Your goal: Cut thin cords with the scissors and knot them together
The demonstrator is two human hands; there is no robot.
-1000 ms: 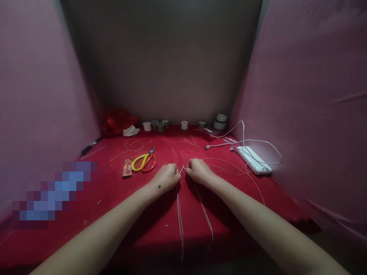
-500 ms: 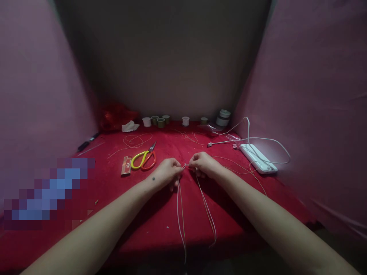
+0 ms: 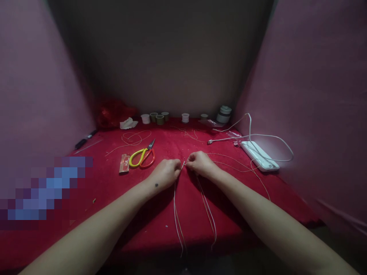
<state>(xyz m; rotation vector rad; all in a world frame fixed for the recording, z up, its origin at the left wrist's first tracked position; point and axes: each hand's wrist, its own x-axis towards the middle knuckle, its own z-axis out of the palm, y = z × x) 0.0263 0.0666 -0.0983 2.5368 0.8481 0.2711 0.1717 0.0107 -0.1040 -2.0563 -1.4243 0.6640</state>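
Note:
Thin pale cords (image 3: 175,214) run from my left hand (image 3: 169,170) down over the table's front edge. More cords (image 3: 207,202), one whitish and one tan, hang from under my right hand (image 3: 198,163). Both hands are closed in a pinch, a small distance apart. Between the fingertips shows a short bit of cord with a small knot (image 3: 184,163), too small to make out in detail. Scissors (image 3: 142,156) with one yellow and one red handle lie left of my left hand, beside a reddish lighter-like case (image 3: 124,164).
On the red cloth (image 3: 160,244), a white power bank or phone (image 3: 259,156) and a white cable (image 3: 275,136) lie at right. Several spools (image 3: 159,120), a jar (image 3: 224,114) and a red bag (image 3: 113,114) line the back. Loose cord (image 3: 134,139) lies behind the scissors.
My left hand has turned slightly, its lower fingers now tucked in. The small knot between the fingertips has tilted upright. The view has shifted a little.

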